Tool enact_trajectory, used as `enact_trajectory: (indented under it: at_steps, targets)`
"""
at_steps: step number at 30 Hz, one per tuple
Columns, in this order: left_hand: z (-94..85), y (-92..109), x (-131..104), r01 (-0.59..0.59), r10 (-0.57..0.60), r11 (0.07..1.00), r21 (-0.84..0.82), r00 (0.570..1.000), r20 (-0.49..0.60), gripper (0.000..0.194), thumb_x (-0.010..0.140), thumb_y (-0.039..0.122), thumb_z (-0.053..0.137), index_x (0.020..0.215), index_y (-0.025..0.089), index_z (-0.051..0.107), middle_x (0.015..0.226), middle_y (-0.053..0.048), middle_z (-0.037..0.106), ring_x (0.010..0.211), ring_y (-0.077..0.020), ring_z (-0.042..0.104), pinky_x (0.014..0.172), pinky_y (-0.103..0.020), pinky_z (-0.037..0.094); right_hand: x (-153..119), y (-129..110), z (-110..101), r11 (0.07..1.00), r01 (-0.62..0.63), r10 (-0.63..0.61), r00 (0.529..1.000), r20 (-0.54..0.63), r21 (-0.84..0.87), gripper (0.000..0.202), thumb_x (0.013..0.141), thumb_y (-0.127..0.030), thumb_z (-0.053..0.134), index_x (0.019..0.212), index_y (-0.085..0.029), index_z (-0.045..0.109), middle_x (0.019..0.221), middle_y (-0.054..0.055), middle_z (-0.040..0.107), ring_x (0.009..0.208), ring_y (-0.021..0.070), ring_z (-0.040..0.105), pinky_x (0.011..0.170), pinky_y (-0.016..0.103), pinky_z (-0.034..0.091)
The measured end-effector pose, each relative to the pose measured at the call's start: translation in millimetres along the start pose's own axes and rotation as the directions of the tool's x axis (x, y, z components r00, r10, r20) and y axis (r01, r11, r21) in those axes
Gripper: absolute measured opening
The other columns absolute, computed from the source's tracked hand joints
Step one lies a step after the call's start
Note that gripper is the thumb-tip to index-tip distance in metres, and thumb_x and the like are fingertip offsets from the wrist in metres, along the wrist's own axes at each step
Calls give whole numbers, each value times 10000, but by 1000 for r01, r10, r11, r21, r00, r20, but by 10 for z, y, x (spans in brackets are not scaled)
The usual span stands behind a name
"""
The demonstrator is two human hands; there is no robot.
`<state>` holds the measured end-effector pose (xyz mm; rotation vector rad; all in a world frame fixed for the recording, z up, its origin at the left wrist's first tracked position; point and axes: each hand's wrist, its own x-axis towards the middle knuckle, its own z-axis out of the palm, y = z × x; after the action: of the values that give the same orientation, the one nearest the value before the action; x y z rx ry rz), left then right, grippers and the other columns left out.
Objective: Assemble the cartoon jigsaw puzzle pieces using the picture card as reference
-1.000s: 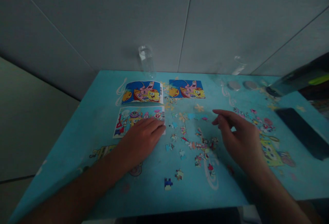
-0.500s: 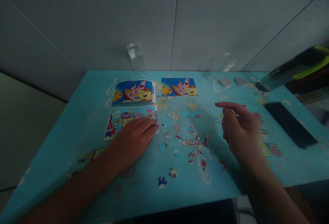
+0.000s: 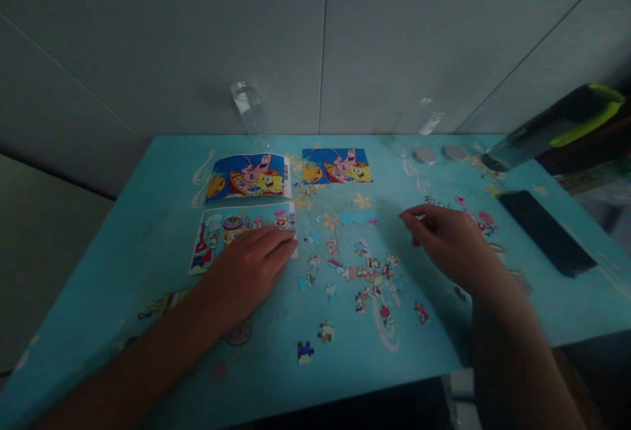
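My left hand [image 3: 254, 262] lies palm down on the lower picture card [image 3: 207, 229], fingers resting over its right part. My right hand [image 3: 441, 236] hovers above the table's right half, thumb and forefinger pinched together; anything between them is too small or hidden to make out. Between the hands lie loose jigsaw pieces [image 3: 331, 292] and a cluster of pieces [image 3: 369, 273]. A short light-blue strip of joined pieces [image 3: 355, 218] sits farther back. More pieces [image 3: 486, 219] are scattered beyond my right hand, partly covered by it.
Behind are a curved cartoon card [image 3: 246, 177] and a flat matching picture [image 3: 338, 166]. Clear jars [image 3: 251, 111] stand near the wall, with two round lids [image 3: 424, 155] at the right. A dark phone-like slab [image 3: 547, 233] and a tilted bottle [image 3: 542, 127] lie farther right.
My right hand has turned, and its forefinger, stretched out before, is now bent to meet the thumb. My left hand stays on the card. The view has shifted slightly.
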<state>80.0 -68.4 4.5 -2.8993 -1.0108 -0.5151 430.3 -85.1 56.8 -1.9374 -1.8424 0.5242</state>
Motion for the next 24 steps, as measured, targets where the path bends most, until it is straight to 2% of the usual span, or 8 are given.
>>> enact_trajectory:
  at_steps: [7,11,14,16,18,20,22,24]
  targets:
    - [2,-15,-3,-1,1,1000,-3,1000,0,270,995,149,518,1213,144,678,1228,-113,681,1115,-273,639,960,-495,561,-56,-191,55,999,-12,10,998,54,40,329,960,-507,574,994,-232,753,571,-1,654,446,152,549,468,298,372]
    - [12,-15,2,-1,1,1000,0,1000,16,271,1002,156,513,1224,144,668,1238,-106,675,1124,-270,632,978,-495,555,-76,-250,118,994,-30,36,998,-52,104,390,969,-554,553,906,-215,737,529,-16,576,444,133,478,467,299,305]
    - [8,-14,9,2,-2,1000,-1,1000,15,266,1011,165,501,1215,142,671,1227,-105,679,1117,-269,635,972,-495,559,-92,-281,173,955,-37,72,992,-107,294,414,966,-572,556,830,-216,717,503,-38,448,437,113,373,449,292,233]
    - [2,-15,7,-2,2,1000,2,1000,11,266,1012,163,496,1211,145,673,1228,-106,678,1114,-266,635,967,-491,560,-91,-304,198,825,-75,129,990,-58,560,403,951,-588,573,805,-229,685,471,-61,360,410,107,293,427,286,203]
    - [1,-18,0,-6,6,1000,4,1000,14,270,1009,155,495,1214,146,670,1237,-108,675,1112,-263,634,968,-489,558,-71,-324,207,576,-141,170,984,51,805,378,950,-590,564,805,-250,641,432,-90,271,377,109,208,401,284,192]
    - [8,-23,-8,-1,1,1000,3,1000,19,273,1005,151,499,1221,150,667,1244,-106,672,1115,-264,632,967,-489,554,-33,-328,201,339,-184,171,976,132,923,337,952,-563,560,798,-265,594,421,-112,197,365,111,119,379,282,177]
    - [23,-30,-16,2,-2,1000,-2,1000,27,277,1004,157,498,1225,159,667,1248,-102,671,1125,-267,630,965,-488,550,12,-313,188,220,-178,164,976,144,959,317,945,-531,577,775,-265,554,434,-121,168,375,110,64,370,277,157]
    - [43,-40,-23,8,-8,1000,-11,1000,26,282,1008,166,490,1226,173,669,1252,-96,671,1128,-266,630,968,-486,543,48,-284,177,195,-138,171,980,105,971,344,939,-533,590,742,-258,525,450,-122,165,391,109,44,372,272,138]
